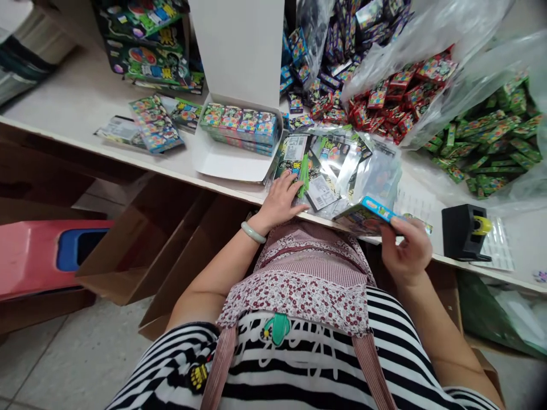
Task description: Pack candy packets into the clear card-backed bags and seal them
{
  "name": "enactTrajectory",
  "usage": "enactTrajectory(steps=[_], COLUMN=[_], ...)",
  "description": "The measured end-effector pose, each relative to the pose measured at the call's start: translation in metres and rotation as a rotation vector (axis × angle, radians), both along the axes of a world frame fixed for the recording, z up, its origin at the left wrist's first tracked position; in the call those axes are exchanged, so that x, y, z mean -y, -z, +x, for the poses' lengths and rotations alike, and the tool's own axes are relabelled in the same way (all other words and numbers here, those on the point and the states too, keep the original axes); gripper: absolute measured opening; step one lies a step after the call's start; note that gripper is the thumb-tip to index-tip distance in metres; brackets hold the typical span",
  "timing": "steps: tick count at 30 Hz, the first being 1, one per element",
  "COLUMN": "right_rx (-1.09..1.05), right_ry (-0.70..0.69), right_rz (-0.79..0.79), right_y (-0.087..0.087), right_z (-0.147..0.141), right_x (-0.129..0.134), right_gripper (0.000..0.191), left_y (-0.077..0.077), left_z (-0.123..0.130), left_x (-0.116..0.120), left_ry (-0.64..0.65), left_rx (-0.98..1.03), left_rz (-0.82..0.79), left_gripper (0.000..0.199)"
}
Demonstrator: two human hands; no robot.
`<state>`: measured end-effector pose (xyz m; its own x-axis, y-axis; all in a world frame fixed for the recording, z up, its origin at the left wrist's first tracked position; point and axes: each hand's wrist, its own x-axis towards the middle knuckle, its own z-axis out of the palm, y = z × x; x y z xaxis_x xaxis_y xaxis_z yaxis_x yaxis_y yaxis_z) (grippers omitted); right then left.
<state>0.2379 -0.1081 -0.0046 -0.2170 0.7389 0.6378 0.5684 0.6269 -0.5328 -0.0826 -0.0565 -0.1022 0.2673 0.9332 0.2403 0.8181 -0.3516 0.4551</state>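
Single head-worn view, looking forward and steeply down from above the wearer's black-and-white striped shirt (273, 390), which fills the bottom centre at close range. Bare left hand (280, 198) and bare right hand (409, 247) sit near mid-frame; long white tabletop (64, 102) slants across the upper part; grey tiled floor (94, 347) shows at lower left

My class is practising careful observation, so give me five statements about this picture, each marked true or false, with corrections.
1. The right hand holds a blue-edged packet. True.
2. The pale bracelet circles the right wrist. False: the bracelet is on the left wrist.
3. The white box is closed. False: its lid stands open, showing small packs inside.
4. A black tape dispenser stands to the right of the right hand. True.
5. The red packs lie right of the green packs. False: the red packs lie left of them.
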Motion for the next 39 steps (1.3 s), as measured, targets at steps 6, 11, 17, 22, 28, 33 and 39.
enactTrajectory(steps=[6, 11, 17, 22, 28, 33, 39], right_rx=[0.027, -0.132, 0.024, -0.01, -0.105, 0.014, -0.038], right_ry=[-0.096, -0.032, -0.103, -0.116, -0.069, -0.151, -0.117], right_rz=[0.185, 0.241, 0.178, 0.084, 0.227, 0.165, 0.074], right_y=[-0.015, -0.022, -0.016, -0.017, -0.028, -0.018, -0.02], right_z=[-0.019, -0.007, -0.02, -0.026, -0.013, -0.026, -0.023], right_x=[-0.013, 0.0, -0.01, -0.023, -0.01, -0.015, -0.024], right_gripper=[0.052, 0.052, 0.051, 0.043, 0.05, 0.049, 0.042], left_y=[-0.003, -0.003, 0.0, -0.001, -0.002, -0.001, -0.005], left_z=[0.001, 0.001, 0.0, -0.001, -0.003, -0.002, -0.001], left_x=[0.001, 0.0, 0.0, 0.0, 0.0, 0.0, 0.001], left_ry=[-0.014, -0.009, -0.013, -0.016, -0.01, -0.009, -0.015], left_rx=[-0.047, -0.039, -0.017, -0.039, -0.053, -0.035, -0.026], left_rz=[0.013, 0.005, -0.005, 0.003, 0.002, 0.014, -0.016], left_gripper=[0.066, 0.066, 0.065, 0.064, 0.063, 0.064, 0.062])
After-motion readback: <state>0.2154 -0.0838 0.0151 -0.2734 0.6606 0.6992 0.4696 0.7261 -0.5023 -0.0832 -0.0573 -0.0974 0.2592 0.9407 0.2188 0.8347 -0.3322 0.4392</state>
